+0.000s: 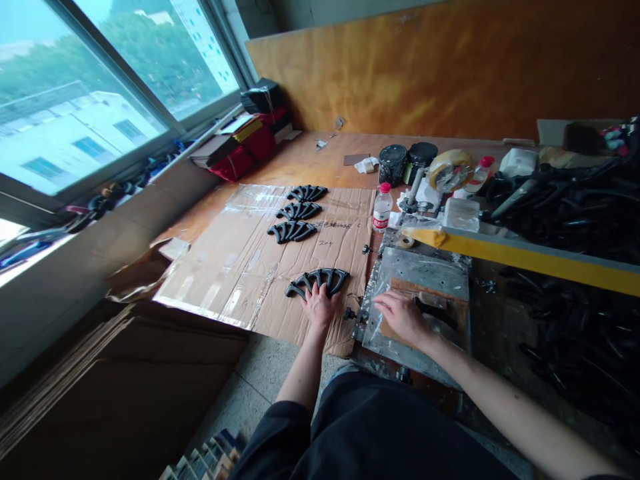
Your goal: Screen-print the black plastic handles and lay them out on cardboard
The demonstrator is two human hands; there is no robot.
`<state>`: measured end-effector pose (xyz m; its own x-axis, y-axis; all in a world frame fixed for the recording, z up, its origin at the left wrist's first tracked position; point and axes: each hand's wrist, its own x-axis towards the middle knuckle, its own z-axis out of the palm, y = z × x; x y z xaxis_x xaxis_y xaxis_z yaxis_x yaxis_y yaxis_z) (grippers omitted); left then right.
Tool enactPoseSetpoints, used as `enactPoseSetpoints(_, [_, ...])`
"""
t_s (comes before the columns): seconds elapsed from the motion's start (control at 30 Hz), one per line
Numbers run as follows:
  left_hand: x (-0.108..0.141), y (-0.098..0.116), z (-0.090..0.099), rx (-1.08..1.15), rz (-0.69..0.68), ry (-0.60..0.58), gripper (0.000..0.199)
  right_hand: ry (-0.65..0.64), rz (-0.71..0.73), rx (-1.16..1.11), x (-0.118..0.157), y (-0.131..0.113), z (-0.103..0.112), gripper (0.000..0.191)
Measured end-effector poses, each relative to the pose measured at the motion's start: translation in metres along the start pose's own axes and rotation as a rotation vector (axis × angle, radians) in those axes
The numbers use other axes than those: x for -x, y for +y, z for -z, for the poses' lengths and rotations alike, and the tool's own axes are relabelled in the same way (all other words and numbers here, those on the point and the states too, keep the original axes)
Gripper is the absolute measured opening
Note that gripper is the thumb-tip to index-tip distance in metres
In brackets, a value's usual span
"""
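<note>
On the cardboard sheet (235, 280) at the bench's near edge, the open left hand (317, 307) rests on a row of black curved parts (317, 280); the open right hand (403, 319) lies on a clear film-covered metal plate (420, 267). Hand pressure could shift the row.

Left hand (317, 308) palm down, fingers (314, 298) spread forward; right hand (403, 319) palm down, right forearm (500, 407) bare, angled inward.

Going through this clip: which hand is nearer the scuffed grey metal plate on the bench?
The right hand is nearer, resting on the scuffed grey metal plate. The left hand is off the plate, to its left, with its fingers on black curved pieces lying on brown cardboard.
</note>
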<state>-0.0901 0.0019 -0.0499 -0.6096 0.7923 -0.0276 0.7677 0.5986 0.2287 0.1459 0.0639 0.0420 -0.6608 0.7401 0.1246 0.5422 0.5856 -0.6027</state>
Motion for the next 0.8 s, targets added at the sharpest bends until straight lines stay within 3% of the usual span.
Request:
enactPoseSetpoints(0.17, [-0.004, -0.01, -0.002, 0.015, -0.06, -0.031, 0.057, -0.384, -0.177, -0.058, -0.074, -0.043, -0.074, 0.024])
enactPoseSetpoints(0.27, [-0.013, -0.03, 0.003, 0.005, -0.117, -0.031, 0.054, -0.442, -0.173, -0.036, -0.1, -0.056, -0.102, 0.027])
enactPoseSetpoints(0.37, [-0.047, -0.066, 0.017, -0.011, -0.163, -0.015, 0.054, -0.465, -0.123, -0.084, -0.119, -0.068, -0.115, 0.04])
enactPoseSetpoints(0.47, [-0.103, -0.11, 0.032, -0.041, -0.236, 0.006, 0.055, -0.485, -0.085, -0.19, -0.134, -0.08, -0.122, 0.052])
enactPoseSetpoints(0.6, [-0.168, -0.153, 0.039, -0.079, -0.298, -0.02, 0.054, -0.475, -0.03, -0.272, -0.139, -0.089, -0.12, 0.047])
enactPoseSetpoints(0.7, [-0.182, -0.162, 0.036, -0.08, -0.324, -0.043, 0.056, -0.482, -0.001, -0.263, -0.128, -0.089, -0.106, 0.041])
enactPoseSetpoints(0.8, [-0.168, -0.158, 0.033, -0.095, -0.322, 0.01, 0.064, -0.456, 0.004, -0.251, -0.109, -0.083, -0.076, 0.038])
